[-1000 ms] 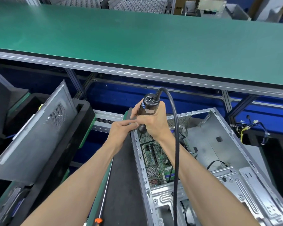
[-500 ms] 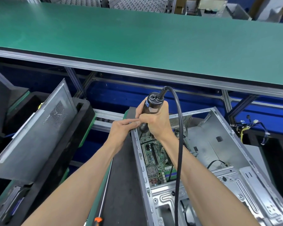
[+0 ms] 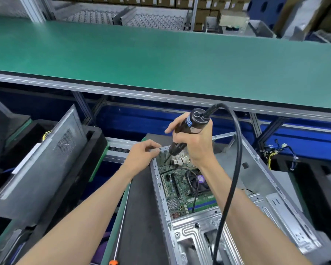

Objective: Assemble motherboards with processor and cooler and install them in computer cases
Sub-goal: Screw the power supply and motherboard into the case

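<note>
At the far left corner of the computer case (image 3: pixel 287 213), we grip the electric screwdriver (image 3: pixel 187 131) in our right hand (image 3: pixel 195 144) while our left hand (image 3: pixel 141 155) pinches the case rim, apparently screwing down the motherboard (image 3: pixel 182 190) below the bit, which must seat squarely next.

Green bench top (image 3: pixel 161 60) spans view, aluminium edge along near side. Beyond it: roller-ball conveyor panels (image 3: pixel 141 18) and stacked cardboard boxes (image 3: pixel 208 2), right end blurred. Blue panel (image 3: pixel 134 121) under bench, behind aluminium frame struts. Left: grey perforated metal side panel (image 3: pixel 40 161) leaning tilted in black foam tray (image 3: pixel 84 169). Bottom centre: long screwdriver (image 3: pixel 118 236), orange handle end at lower frame edge, lying along green strip beside dark mat (image 3: pixel 141 217). Right: bundle of loose wires (image 3: pixel 279 153), yellow and black, on dark block.
</note>
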The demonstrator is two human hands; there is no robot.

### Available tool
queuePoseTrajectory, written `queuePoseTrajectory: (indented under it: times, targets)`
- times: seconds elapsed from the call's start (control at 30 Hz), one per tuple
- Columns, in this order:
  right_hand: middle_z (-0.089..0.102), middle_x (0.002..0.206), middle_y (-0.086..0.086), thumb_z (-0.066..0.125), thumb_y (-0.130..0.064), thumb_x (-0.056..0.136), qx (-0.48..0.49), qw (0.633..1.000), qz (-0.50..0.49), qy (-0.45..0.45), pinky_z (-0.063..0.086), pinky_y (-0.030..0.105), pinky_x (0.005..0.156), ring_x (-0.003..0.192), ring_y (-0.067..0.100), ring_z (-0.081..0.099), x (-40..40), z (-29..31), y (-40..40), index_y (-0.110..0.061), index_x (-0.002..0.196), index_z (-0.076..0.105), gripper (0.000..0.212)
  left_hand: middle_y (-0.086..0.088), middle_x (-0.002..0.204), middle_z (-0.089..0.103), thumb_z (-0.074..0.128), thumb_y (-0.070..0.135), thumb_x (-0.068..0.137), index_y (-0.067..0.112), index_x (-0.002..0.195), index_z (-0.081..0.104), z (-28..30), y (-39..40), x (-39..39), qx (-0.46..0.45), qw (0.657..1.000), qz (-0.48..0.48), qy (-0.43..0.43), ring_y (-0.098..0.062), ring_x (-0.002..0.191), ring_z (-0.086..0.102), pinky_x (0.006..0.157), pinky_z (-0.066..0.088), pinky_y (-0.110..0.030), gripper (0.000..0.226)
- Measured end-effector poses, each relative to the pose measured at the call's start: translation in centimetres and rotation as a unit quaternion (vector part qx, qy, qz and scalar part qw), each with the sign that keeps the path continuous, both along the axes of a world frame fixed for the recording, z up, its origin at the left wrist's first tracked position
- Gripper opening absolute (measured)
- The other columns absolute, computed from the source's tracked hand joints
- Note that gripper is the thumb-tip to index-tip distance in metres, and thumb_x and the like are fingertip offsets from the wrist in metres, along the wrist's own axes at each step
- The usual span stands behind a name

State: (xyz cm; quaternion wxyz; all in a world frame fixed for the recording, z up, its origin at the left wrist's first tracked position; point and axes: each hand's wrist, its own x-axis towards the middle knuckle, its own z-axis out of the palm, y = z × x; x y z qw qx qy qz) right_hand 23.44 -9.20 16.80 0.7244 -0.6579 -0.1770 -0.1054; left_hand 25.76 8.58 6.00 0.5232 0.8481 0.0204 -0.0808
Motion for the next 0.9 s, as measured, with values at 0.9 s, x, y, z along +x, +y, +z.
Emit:
queuePoseTrajectory:
  times: [0.9]
  targets:
    - [0.051,0.086,-0.007,0.063,-0.019,0.069,-0.743,0.662,0.078,-0.054,0.026,0.028,0.055,0.075,0.024,0.056,-16.5,-3.9,-6.5,-0.022,0.107,0.064,0.038,-0.011,0.152,0.04,0.054,0.05,0.096,0.021,0.158,0.019,1.5,-3.8,-0.8,0.429,0.878,-0.202,-0.065,-0.035,0.133,0.044,0.104,0.036,-0.051,0.077]
